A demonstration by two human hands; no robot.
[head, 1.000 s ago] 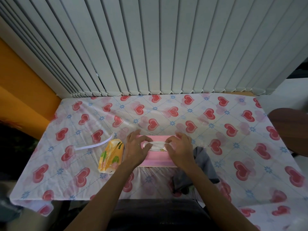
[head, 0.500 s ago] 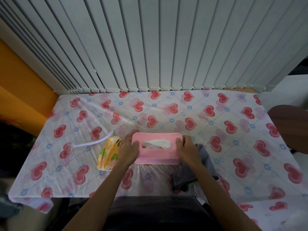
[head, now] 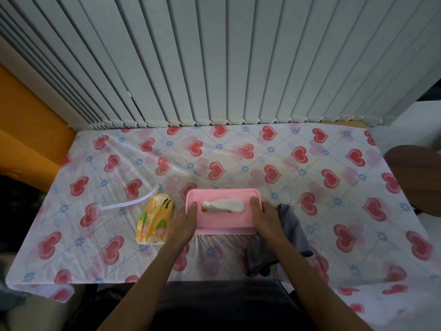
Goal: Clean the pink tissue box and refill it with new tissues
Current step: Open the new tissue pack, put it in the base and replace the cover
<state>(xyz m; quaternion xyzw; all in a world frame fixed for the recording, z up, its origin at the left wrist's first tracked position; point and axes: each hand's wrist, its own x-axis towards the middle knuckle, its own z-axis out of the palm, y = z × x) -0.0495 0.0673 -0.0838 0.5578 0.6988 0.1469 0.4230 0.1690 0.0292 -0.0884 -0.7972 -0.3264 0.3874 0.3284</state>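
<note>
Sitting on the heart-patterned counter (head: pixel 262 163), close to its near edge, the pink tissue box (head: pixel 223 222) is being held at both short ends. The left hand (head: pixel 182 222) is gripping the box's left end, its thumb lying on the lid just beside the slot while the other fingers are curling down round the side. The right hand (head: pixel 266 218) is gripping the box's right end in the same way, thumb resting on the lid. A crumpled white tissue (head: pixel 224 204) is poking up through the slot in the middle of the lid. Just left of the box, touching the left hand, a yellow printed wrapper (head: pixel 155 218) is lying slack, and farther left of the box a thin white strip (head: pixel 128 203) is curving across the cloth. Right of the box, a grey cloth (head: pixel 291 225) is trailing under the right forearm and hanging over the counter's near edge. Behind the box, pale vertical blinds (head: pixel 214 56) are hanging down to the counter's far edge.
</note>
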